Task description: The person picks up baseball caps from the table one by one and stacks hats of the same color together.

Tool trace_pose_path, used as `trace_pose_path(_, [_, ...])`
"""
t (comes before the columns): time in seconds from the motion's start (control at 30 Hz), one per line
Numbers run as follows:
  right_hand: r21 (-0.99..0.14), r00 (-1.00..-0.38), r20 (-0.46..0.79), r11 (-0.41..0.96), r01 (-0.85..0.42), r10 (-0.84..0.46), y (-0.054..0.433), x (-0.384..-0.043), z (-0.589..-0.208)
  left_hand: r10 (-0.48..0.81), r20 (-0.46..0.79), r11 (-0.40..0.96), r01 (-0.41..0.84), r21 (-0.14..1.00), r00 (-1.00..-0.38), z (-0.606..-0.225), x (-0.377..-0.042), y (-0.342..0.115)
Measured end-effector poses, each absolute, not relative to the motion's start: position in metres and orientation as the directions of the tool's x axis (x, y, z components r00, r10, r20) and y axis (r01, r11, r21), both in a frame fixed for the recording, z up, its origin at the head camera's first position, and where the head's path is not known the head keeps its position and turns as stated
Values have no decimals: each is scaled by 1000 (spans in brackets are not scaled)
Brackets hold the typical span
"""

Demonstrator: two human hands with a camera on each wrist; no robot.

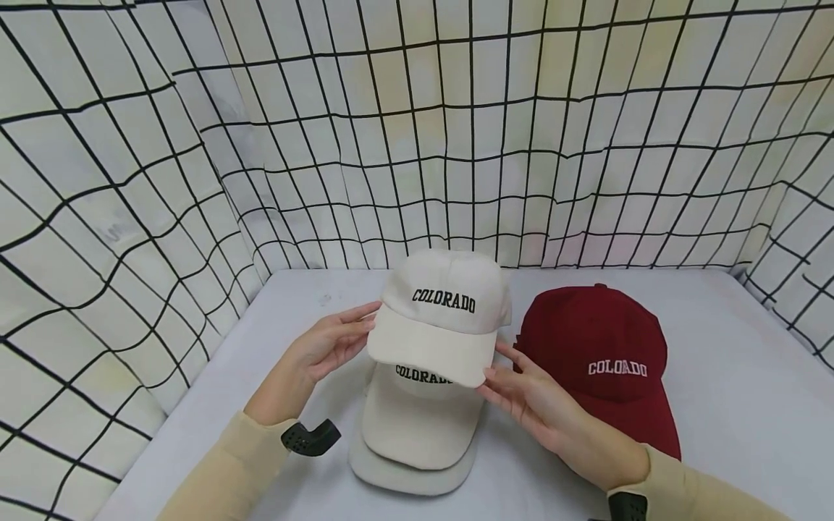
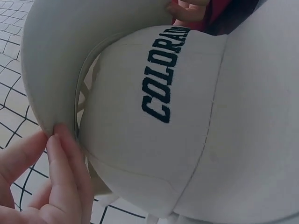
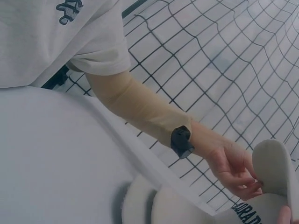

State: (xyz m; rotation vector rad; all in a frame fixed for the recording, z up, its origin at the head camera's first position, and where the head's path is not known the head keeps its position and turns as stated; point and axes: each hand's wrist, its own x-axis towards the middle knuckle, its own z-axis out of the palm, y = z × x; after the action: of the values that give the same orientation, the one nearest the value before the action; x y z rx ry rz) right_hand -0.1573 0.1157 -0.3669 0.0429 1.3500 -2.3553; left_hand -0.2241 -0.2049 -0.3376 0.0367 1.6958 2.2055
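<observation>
A white cap [image 1: 433, 329] with dark COLORADO lettering is held up by both hands, its brim facing the person. My left hand [image 1: 332, 344] pinches the left corner of the brim [image 2: 49, 65], thumb on one side and fingers on the other. At the opposite corner, my right hand [image 1: 541, 409] grips the brim between thumb and fingers. Directly below sits another white cap [image 1: 417, 427] with the same lettering, partly covered by the held one. It is stacked on a further pale cap [image 1: 417, 483], of which mainly the brim shows.
To the right of the stack, a dark red cap [image 1: 586, 325] with white COLORADO lettering lies on the white table [image 1: 736, 376], partly behind the right forearm. Black-grid netting or cloth [image 1: 417, 130] encloses the table's back and sides. Dark wrist devices [image 1: 311, 438] sit on both sleeves.
</observation>
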Motion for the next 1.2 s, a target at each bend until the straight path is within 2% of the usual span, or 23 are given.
trace_pose_path(0.17, [-839,-904,-234,-396,374,-358,113,-154,-375,321,-189,-169,-252,953,-928,-342,-220,-212])
trace_pose_path(0.43, [-843,-891,-225,-380,381,-394,112,-149,-389,355,-211,-210,-297,932,-911,-349,-217,-217])
trace_pose_path(0.83, [-831,-844,-227,-356,428,-485,107,-142,-411,410,-236,-159,-324,933,-881,-359,-211,-227])
trace_pose_path(1.2, [-852,-828,-262,-283,440,-496,112,-152,-414,328,-306,87,-294,952,-894,-361,-230,-219])
